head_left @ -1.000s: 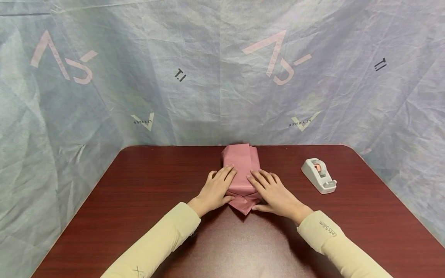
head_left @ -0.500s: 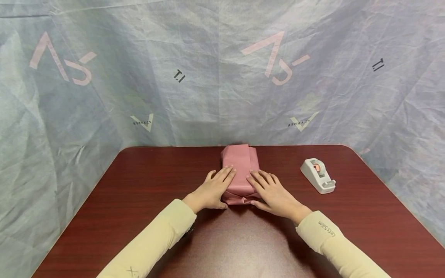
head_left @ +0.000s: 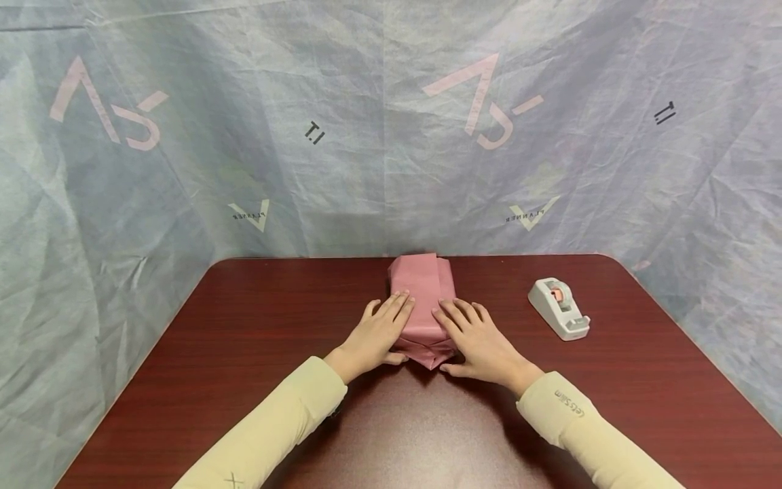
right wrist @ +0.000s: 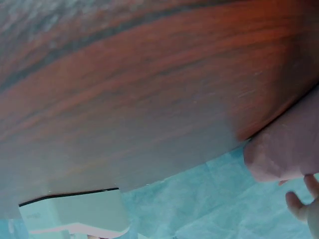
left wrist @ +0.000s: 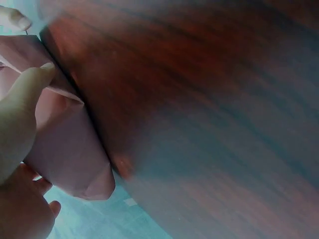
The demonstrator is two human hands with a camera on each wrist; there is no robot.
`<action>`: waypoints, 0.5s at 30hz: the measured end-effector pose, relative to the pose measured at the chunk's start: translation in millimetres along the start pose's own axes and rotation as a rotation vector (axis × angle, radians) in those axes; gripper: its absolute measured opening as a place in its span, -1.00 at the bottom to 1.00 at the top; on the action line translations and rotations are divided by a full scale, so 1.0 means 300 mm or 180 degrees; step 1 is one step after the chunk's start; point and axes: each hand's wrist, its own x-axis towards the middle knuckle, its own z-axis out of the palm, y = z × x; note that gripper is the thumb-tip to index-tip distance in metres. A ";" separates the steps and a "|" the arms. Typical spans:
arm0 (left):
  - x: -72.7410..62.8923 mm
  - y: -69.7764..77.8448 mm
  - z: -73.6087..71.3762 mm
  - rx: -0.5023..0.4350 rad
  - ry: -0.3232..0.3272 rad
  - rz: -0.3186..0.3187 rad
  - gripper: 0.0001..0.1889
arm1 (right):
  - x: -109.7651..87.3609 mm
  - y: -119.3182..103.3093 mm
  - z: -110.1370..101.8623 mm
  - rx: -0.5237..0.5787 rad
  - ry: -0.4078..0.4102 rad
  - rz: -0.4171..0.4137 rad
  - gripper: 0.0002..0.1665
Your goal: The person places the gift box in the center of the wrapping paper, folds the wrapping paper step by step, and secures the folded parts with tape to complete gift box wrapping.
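Observation:
A pink paper-wrapped package [head_left: 421, 285] lies near the far edge of the table, its short end facing me. At that end a pointed paper flap [head_left: 430, 356] slants down towards the tabletop. My left hand [head_left: 373, 339] rests on the package's left top edge with fairly straight fingers; in the left wrist view its thumb [left wrist: 40, 82] lies against the folded end paper. On the right top edge rest the extended fingers of my right hand [head_left: 485, 346], its thumb beside the flap's tip. The package [right wrist: 289, 144] shows only partly in the right wrist view.
A white tape dispenser [head_left: 560, 309] with a roll of tape stands to the right of the package. The dark red wooden table [head_left: 256, 326] ends at the back against a grey printed cloth [head_left: 385, 156].
The front flap went from pointing towards me to folded up short, and now points down towards me again. My left thumb shifted outward, then back in; the right hand barely moved.

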 end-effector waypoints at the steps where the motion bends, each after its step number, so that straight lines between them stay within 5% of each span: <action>1: 0.000 0.000 0.000 0.0013 -0.0002 -0.0001 0.06 | 0.004 -0.001 0.002 -0.0068 0.0028 -0.0004 0.16; 15: -0.001 -0.019 0.004 0.0040 0.0056 0.0125 -0.16 | 0.029 0.012 0.013 0.0118 0.0243 0.0037 -0.19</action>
